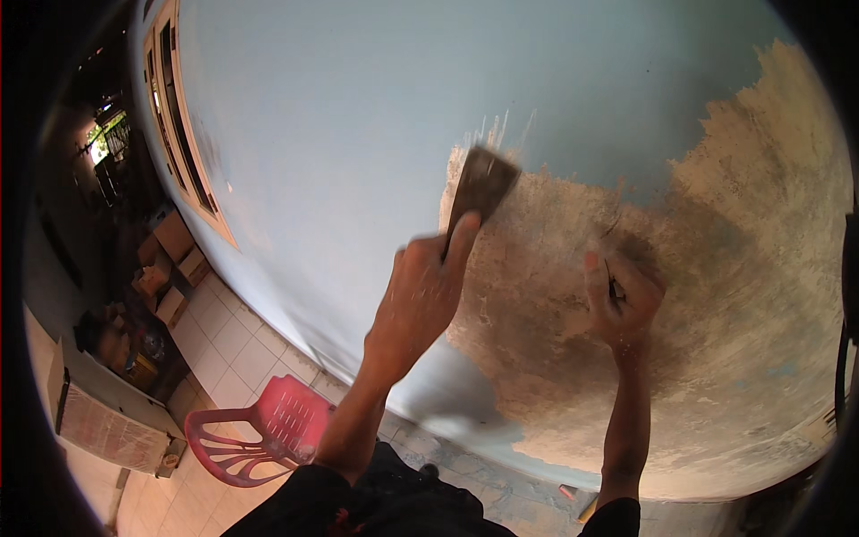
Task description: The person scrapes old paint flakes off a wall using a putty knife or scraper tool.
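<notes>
My left hand (421, 295) grips a metal putty knife (484, 180), the thumb laid along its blade. The broad blade end lies at the upper edge of a bare plaster patch (537, 282), against the light blue painted wall (349, 154). Thin white scratches run up the paint just above the blade. My right hand (625, 295) is at the bare patch, its fingers loosely curled with a gap to the thumb. I see no tool in it, and its fingertips are blurred near the wall surface.
A red plastic chair (288, 416) stands on the tiled floor (231, 342) to my left. Cardboard boxes (174, 238) lie farther back, near a window frame (184, 134). A wrapped carton (111, 423) is at far left. Flakes and a yellow-handled object (588, 510) lie at the wall's foot.
</notes>
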{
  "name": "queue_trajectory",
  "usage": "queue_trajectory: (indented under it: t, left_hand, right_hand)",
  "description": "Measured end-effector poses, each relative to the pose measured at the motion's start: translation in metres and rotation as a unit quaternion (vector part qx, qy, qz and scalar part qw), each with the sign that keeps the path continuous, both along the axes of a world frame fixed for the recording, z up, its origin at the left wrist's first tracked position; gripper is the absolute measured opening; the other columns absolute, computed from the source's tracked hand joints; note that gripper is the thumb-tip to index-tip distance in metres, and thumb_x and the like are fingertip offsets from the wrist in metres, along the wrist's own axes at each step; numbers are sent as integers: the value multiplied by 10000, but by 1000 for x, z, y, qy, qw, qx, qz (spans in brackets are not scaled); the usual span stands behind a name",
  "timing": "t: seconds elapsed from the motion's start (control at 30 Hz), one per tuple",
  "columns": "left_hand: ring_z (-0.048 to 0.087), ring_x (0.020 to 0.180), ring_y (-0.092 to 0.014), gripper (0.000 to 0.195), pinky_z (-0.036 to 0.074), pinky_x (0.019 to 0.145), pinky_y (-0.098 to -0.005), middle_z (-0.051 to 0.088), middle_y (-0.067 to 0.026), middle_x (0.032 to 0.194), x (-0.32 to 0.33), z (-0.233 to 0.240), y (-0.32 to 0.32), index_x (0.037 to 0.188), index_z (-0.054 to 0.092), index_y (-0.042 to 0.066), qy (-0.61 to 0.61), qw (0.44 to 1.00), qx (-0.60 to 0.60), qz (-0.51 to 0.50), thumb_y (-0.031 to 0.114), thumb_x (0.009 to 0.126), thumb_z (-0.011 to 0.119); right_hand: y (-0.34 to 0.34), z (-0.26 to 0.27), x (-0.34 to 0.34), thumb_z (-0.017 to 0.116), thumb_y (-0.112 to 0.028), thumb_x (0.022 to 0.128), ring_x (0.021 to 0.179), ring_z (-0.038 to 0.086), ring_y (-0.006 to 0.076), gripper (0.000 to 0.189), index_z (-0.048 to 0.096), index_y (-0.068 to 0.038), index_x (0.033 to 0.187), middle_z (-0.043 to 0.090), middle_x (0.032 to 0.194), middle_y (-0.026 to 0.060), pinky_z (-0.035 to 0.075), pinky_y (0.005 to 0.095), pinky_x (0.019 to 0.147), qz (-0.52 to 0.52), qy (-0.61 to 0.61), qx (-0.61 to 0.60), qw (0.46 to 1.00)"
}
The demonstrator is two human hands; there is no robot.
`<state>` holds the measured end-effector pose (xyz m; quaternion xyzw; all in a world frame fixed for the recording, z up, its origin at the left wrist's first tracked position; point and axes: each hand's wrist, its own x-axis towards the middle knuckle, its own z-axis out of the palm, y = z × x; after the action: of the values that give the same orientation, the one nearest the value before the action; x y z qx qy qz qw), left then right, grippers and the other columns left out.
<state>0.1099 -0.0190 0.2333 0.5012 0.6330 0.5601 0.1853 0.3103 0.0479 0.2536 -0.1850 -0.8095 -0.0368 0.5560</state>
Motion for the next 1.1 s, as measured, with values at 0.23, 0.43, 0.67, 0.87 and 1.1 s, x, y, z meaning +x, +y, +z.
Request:
queue_trajectory:
  t: [0.23,0.43,0.67,0.87,1.1]
  left_hand:
    - [348,387,-69,588,308,337,-266,396,18,506,-4,31,0,606,489,38,-20,999,25,11,504,963,471]
    - [334,517,-145,650,368,487,-383,363,-132,501,-3,3,-3,673,514,-108,-73,990,-124,9,453,994,443]
    - [350,382,-64,591,314,331,-259,387,21,501,-8,-18,-2,609,459,52,-49,998,-48,-4,523,967,452]
    - [362,402,-68,597,318,348,-262,391,14,505,-12,10,4,612,470,35,-15,999,27,23,515,967,459]
    - [337,512,-150,607,356,471,-390,373,-162,522,-22,8,7,721,538,-120,20,998,50,-13,411,1002,447]
  right_hand:
    - [0,2,2,654,-51,849,399,294,78,371,417,-54,564,307,456,24,264,268,404,-2,-26,40,999]
    - [2,-3,7,636,-91,882,483,232,82,400,385,-36,576,263,510,13,193,285,441,23,13,-27,999]
    - [-2,-2,6,636,-87,876,442,261,81,393,399,-44,565,290,481,18,222,280,421,16,17,-26,999]
    - [-1,0,3,643,-82,867,403,280,82,398,407,-55,547,310,454,20,240,274,403,20,10,-23,999]
    - [-1,-2,5,649,-72,860,408,280,83,388,415,-51,552,306,459,22,239,278,410,7,-3,-27,1000]
